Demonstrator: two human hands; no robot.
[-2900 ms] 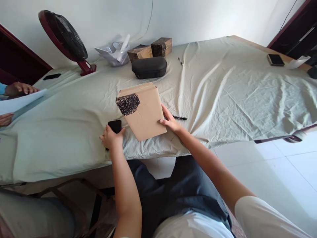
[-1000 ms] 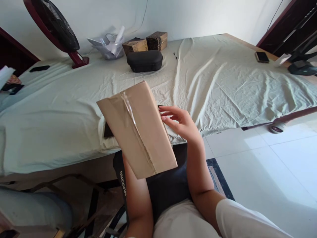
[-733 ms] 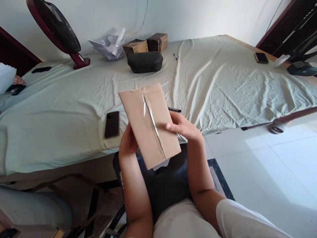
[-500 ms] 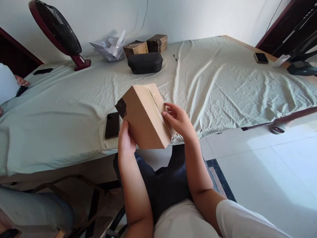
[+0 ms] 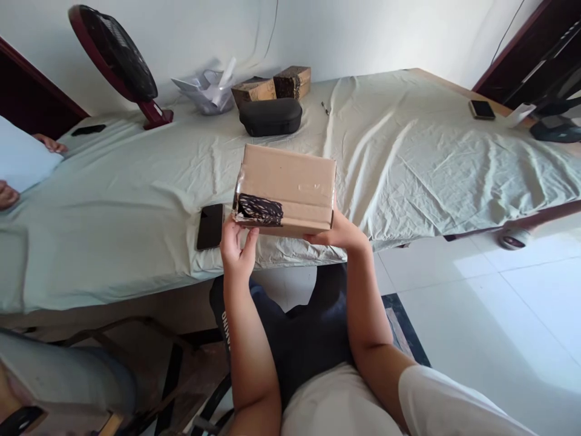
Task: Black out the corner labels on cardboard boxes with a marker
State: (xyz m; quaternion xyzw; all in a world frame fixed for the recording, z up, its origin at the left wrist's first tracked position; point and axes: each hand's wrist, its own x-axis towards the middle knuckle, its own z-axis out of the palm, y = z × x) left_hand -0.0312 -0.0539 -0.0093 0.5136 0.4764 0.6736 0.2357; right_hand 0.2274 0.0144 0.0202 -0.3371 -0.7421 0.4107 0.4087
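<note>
Between my two hands is a brown cardboard box (image 5: 290,175), held up over the near edge of the cloth-covered table (image 5: 131,242). Black scribbled ink covers its lower left corner, and clear tape shines on its left edge. My left hand (image 5: 238,242) grips that lower left corner, thumb in front and the other fingers partly hidden. On the other side, my right hand (image 5: 340,233) is closed round the lower right corner, with some fingers under the box. A dark phone (image 5: 210,227) lies on the cloth just left of my left hand.
Toward the wall stand a black zip case (image 5: 271,117), two inked cardboard boxes (image 5: 293,82), a plastic bag (image 5: 209,94) and a fan (image 5: 122,60). Another phone (image 5: 482,109) rests at the far right. At the left edge another person's hand (image 5: 52,144) holds a white sheet (image 5: 25,154).
The box has been turned from a slanted pose to nearly level, so its black-inked face now points toward me. My right hand has shifted from its side to its lower right corner.
</note>
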